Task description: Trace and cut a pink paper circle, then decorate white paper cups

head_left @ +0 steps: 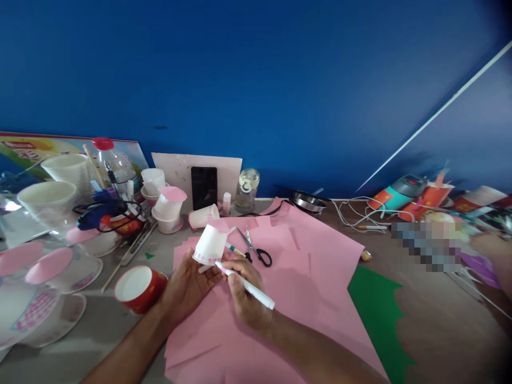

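My left hand [191,284] holds a white paper cup [210,244] upside down, fingers curled beneath and behind it. Pink marks run along the cup's lower rim. Gripped in my right hand [250,293] is a white marker [256,294], its pink tip end touching or very close to the rim. Under both hands lie sheets of pink paper [288,314]. Scissors with black handles [264,257] rest on the paper just beyond my right hand, with another pen [236,249] beside them. A red paper cup [138,289] stands left of my left wrist.
Decorated white cups [60,269] and stacked cups [48,200] crowd the left side. A dark phone [204,186], a glass jar [247,190] and a tape roll [307,201] stand near the blue wall. Green paper [378,314] and white cables [352,213] lie rightward. Another person's hand [494,250] shows at far right.
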A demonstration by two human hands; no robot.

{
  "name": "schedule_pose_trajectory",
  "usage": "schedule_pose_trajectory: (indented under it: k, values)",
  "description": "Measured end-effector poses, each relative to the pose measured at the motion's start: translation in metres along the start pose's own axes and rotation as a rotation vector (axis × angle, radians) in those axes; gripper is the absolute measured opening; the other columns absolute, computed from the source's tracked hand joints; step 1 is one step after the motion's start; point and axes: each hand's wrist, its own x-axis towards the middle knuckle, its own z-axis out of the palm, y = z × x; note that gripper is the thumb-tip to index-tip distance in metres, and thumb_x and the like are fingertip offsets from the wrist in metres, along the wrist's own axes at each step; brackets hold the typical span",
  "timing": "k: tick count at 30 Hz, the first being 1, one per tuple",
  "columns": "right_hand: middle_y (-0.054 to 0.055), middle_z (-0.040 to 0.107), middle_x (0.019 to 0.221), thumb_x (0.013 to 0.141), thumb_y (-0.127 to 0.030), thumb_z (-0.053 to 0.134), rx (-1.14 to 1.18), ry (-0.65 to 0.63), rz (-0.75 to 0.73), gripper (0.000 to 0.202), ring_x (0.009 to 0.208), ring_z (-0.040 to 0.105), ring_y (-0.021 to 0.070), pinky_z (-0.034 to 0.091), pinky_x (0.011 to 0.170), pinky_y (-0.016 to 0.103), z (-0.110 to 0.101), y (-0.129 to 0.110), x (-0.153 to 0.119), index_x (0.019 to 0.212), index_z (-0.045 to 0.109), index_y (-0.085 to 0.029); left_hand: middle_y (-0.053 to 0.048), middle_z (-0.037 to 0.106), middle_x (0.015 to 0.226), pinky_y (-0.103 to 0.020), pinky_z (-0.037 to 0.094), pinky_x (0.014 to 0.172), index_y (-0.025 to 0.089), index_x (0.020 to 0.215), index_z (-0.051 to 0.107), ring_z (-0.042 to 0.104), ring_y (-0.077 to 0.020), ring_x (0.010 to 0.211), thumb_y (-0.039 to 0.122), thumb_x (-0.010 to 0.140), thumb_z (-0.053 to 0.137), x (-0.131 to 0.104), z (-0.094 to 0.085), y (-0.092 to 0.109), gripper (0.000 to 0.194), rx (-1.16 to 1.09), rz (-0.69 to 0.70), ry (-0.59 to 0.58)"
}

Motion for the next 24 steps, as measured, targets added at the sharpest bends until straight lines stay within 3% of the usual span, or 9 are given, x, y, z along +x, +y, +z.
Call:
schedule_pose_trajectory:
  k: [6,11,24]
  values:
    - [0.005,0.066,0.089,0.096,-0.029,0.046,0.019,-0.04,0.067,0.019,0.081,0.063,0.0186,0.051,0.072,0.032,-0.0032,-0.001,-0.0004,0.098,0.063,-0.022,-0.012,0.077,0.095,-0.034,0.057,0.076,0.012,0.108,0.069,0.071,-0.0218,0.081,0.041,0.095,0.05,0.0002,0.0012,0.0,0.037,0.03,-0.009,0.045]
    - [0.004,0.061,0.081,0.097,-0.033,0.044,0.039,-0.001,0.094,0.022,0.08,0.059,0.0193,0.05,0.075,0.034,-0.0015,0.0005,-0.0004,0.095,0.062,-0.021,-0.012,0.077,0.094,-0.035,0.056,0.08,0.012,0.102,0.071,0.071,-0.0219,0.081,0.041,0.094,0.052,-0.0013,0.0017,-0.0002,0.036,0.016,-0.002,-0.039]
    - [0.004,0.061,0.082,0.098,-0.032,0.045,0.053,-0.001,0.071,0.021,0.081,0.06,0.0189,0.05,0.077,0.035,-0.0006,0.0006,0.0006,0.096,0.063,-0.021,-0.011,0.077,0.091,-0.035,0.057,0.078,0.012,0.096,0.072,0.072,-0.0221,0.08,0.042,0.092,0.056,-0.0005,0.0014,0.0,0.034,0.004,-0.008,-0.014]
